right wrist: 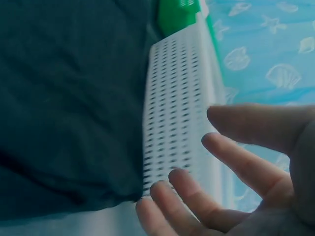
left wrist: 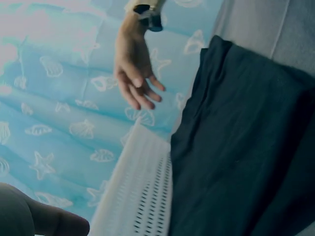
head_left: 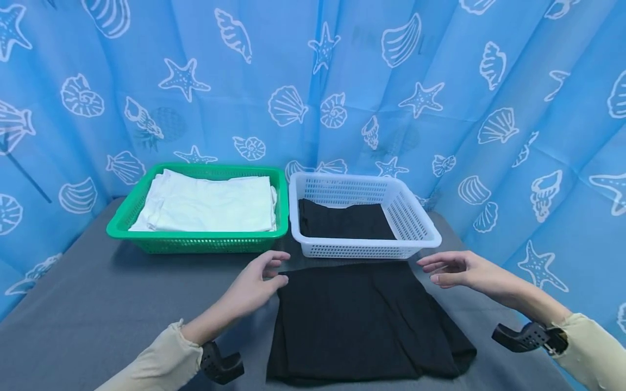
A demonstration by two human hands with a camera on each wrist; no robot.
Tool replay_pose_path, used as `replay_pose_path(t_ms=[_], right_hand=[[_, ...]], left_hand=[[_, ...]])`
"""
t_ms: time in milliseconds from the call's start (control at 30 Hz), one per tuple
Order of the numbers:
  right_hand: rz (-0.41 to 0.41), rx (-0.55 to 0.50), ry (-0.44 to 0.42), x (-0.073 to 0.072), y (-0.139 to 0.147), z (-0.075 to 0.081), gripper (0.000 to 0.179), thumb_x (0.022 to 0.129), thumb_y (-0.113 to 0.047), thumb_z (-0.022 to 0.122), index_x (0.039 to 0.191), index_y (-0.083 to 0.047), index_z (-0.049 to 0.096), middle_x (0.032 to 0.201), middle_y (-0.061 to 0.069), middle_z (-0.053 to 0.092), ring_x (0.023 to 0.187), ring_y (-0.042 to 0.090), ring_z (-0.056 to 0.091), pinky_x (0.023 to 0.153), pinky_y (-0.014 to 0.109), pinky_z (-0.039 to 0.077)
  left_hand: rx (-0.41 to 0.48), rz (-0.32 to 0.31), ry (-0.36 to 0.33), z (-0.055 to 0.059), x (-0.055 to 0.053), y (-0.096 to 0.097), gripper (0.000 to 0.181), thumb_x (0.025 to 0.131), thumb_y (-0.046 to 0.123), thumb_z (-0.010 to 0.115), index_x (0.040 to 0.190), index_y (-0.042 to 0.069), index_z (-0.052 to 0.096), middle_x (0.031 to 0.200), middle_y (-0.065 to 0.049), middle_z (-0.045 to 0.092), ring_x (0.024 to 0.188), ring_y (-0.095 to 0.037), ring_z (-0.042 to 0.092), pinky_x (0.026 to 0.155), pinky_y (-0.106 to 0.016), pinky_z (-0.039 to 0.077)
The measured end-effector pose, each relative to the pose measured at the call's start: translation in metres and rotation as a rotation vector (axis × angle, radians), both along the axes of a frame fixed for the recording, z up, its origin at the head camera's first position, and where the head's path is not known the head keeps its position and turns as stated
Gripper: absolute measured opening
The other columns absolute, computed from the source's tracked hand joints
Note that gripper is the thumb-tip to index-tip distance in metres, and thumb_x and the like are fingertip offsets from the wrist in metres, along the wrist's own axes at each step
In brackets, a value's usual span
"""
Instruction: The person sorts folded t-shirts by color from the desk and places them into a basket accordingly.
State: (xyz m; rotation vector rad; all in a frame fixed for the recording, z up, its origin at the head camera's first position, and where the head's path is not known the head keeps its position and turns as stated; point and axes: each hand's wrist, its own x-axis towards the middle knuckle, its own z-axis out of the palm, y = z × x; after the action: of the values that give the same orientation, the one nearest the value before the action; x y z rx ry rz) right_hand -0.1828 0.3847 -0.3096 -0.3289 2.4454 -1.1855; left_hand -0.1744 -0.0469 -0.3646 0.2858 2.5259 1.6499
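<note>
A black cloth garment (head_left: 347, 320), folded over with a few creases, lies on the grey table in the head view. My left hand (head_left: 259, 282) hovers by its far left corner, fingers loosely bent and holding nothing. Off its far right corner is my right hand (head_left: 455, 270), fingers relaxed, nothing in the grasp. In the right wrist view the right fingers (right wrist: 189, 194) spread apart near the garment's edge and the white basket (right wrist: 172, 103). The left wrist view shows the garment (left wrist: 236, 142) beside that basket, with the right hand (left wrist: 135, 73) beyond.
A green basket (head_left: 210, 235) with folded white cloth (head_left: 210, 203) stands at the back left. Beside it, the white basket (head_left: 364, 247) holds a folded black cloth (head_left: 344, 220). A blue shell-print curtain (head_left: 313, 81) hangs behind the grey table (head_left: 122, 315).
</note>
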Motion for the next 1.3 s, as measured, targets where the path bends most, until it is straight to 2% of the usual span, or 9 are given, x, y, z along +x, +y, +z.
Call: replay_pose_path(t_ms=[133,367,533,767,900,1000,1133,1233,1300], right_hand=[[-0.006,-0.037,-0.090,-0.004,0.008,-0.019,0.054,0.099,-0.020,0.061,0.144,0.004,0.043,0.140,0.029,0.044,0.124,0.045,0.045,0.094,0.051,0.047],[-0.063,-0.147,-0.236,-0.011,0.015,-0.043,0.055,0.101,-0.016,0.057,0.148,0.005,0.037,0.145,0.035,0.034,0.126,0.040,0.047,0.097,0.054,0.044],[-0.077,-0.132,-0.277,-0.013,0.017,-0.052,0.055,0.101,-0.017,0.057,0.148,0.003,0.038,0.145,0.035,0.034,0.127,0.042,0.046,0.096,0.056,0.044],[-0.127,-0.153,-0.292,-0.010,0.024,-0.058,0.054,0.100,-0.017,0.059,0.146,0.004,0.040,0.146,0.033,0.036,0.125,0.039,0.048,0.095,0.055,0.045],[-0.102,-0.226,-0.352,-0.008,0.027,-0.060,0.051,0.103,-0.017,0.053,0.149,0.001,0.039,0.145,0.027,0.040,0.123,0.033,0.050,0.095,0.050,0.046],[-0.083,-0.292,-0.402,-0.006,0.024,-0.063,0.048,0.104,-0.016,0.050,0.149,-0.003,0.040,0.144,0.022,0.042,0.119,0.032,0.053,0.094,0.049,0.045],[-0.051,-0.386,-0.461,-0.004,0.013,-0.069,0.047,0.104,-0.012,0.049,0.150,-0.008,0.040,0.148,0.020,0.035,0.122,0.032,0.051,0.099,0.048,0.042],[-0.019,-0.427,-0.465,-0.004,0.003,-0.076,0.054,0.101,-0.005,0.052,0.152,-0.009,0.037,0.152,0.021,0.029,0.126,0.032,0.048,0.102,0.049,0.041],[-0.009,-0.433,-0.442,-0.003,-0.003,-0.081,0.061,0.096,0.000,0.059,0.152,-0.008,0.037,0.150,0.020,0.034,0.125,0.032,0.049,0.100,0.048,0.044]], left_hand=[[0.061,0.007,-0.067,-0.010,-0.004,-0.005,0.042,0.097,0.013,0.061,0.138,0.015,0.055,0.142,-0.019,0.046,0.127,-0.039,0.048,0.094,-0.055,0.046],[0.165,-0.012,-0.192,-0.027,-0.008,-0.007,0.045,0.096,0.015,0.060,0.140,0.014,0.053,0.145,-0.021,0.041,0.131,-0.037,0.041,0.091,-0.050,0.049],[0.209,-0.037,-0.304,-0.033,-0.006,-0.002,0.047,0.096,0.015,0.060,0.143,0.013,0.050,0.142,-0.025,0.041,0.124,-0.039,0.048,0.092,-0.051,0.049],[0.225,-0.016,-0.379,-0.032,-0.002,-0.003,0.048,0.096,0.013,0.058,0.143,0.010,0.048,0.139,-0.027,0.045,0.109,-0.037,0.060,0.085,-0.048,0.053],[0.300,-0.059,-0.438,-0.036,-0.004,-0.004,0.050,0.098,0.018,0.058,0.145,0.010,0.046,0.141,-0.026,0.043,0.112,-0.037,0.058,0.086,-0.047,0.053],[0.352,-0.137,-0.473,-0.042,-0.005,-0.002,0.052,0.099,0.026,0.060,0.146,0.010,0.046,0.136,-0.022,0.049,0.112,-0.034,0.059,0.089,-0.048,0.050],[0.310,-0.244,-0.416,-0.047,-0.004,0.004,0.053,0.095,0.034,0.066,0.142,0.013,0.052,0.123,-0.012,0.061,0.104,-0.024,0.063,0.090,-0.049,0.048],[0.250,-0.262,-0.301,-0.050,-0.002,0.008,0.050,0.091,0.034,0.072,0.135,0.014,0.059,0.122,-0.007,0.061,0.101,-0.021,0.061,0.088,-0.046,0.047],[0.238,-0.256,-0.253,-0.051,-0.002,0.009,0.049,0.090,0.030,0.075,0.133,0.013,0.060,0.123,-0.009,0.061,0.099,-0.022,0.061,0.087,-0.045,0.048]])
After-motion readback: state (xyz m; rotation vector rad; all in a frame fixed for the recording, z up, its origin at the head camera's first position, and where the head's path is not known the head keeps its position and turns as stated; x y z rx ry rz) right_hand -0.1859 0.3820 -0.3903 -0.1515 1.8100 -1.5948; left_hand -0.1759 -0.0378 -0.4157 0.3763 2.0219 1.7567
